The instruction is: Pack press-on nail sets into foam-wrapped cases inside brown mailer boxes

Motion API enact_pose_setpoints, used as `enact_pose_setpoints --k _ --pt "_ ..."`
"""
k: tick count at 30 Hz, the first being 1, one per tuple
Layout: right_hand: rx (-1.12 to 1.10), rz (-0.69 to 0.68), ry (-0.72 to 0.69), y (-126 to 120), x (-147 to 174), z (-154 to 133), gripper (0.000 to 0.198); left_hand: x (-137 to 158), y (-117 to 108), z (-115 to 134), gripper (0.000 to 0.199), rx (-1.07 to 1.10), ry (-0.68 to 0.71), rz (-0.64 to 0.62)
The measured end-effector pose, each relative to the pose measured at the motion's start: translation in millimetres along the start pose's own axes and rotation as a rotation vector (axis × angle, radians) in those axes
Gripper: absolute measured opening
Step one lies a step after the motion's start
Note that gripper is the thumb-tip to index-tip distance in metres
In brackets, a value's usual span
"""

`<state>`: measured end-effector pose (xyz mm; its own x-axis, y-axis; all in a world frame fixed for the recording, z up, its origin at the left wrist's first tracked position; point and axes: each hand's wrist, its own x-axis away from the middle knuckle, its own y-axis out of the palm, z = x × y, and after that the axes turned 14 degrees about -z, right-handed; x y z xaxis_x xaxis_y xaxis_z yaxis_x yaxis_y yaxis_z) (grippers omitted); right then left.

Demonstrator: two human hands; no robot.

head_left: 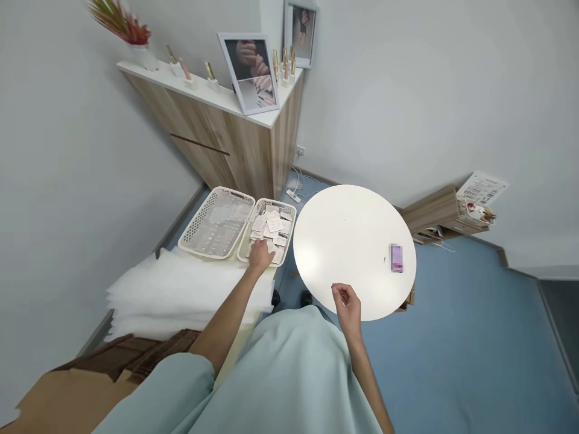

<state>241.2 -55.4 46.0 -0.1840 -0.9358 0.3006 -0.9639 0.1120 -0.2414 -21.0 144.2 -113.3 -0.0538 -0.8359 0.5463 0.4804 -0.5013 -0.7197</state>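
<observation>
My left hand [260,257] reaches into a white perforated basket [289,244] on my left. Its fingers are closed on one of the small white packets [272,225] heaped inside; the fingertips are partly covered by the hand itself. Over the near edge of a round white table [348,229], my right hand [348,304] is held with thumb and fingers curled together, and nothing shows between them.
Left of the packets sits a larger white basket [217,223] with clear plastic pieces. White foam sheets [181,289] are stacked in front. A blurred purple item [397,258] lies on the table's right side. Behind stands a wooden cabinet [226,138] bearing picture frames [251,72].
</observation>
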Motion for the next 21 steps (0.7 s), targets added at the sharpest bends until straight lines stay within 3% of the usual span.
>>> enact_pose_setpoints --k 6,13,16,21 --pt "0.017 0.074 0.033 2.4 7.6 2.8 0.039 -3.1 4.0 1.2 0.051 -0.071 0.061 0.027" --pt "0.008 0.019 0.003 -0.7 -14.1 -9.3 0.035 9.2 -12.1 6.3 0.034 0.019 0.020 0.028" --pt "0.012 -0.055 -0.017 -5.7 -26.2 -14.1 0.035 19.0 -25.3 7.7 0.027 0.074 -0.016 0.108" --pt "0.029 -0.186 -0.082 -19.1 -43.8 -16.4 0.032 42.3 -46.7 15.1 0.018 0.380 -0.023 0.334"
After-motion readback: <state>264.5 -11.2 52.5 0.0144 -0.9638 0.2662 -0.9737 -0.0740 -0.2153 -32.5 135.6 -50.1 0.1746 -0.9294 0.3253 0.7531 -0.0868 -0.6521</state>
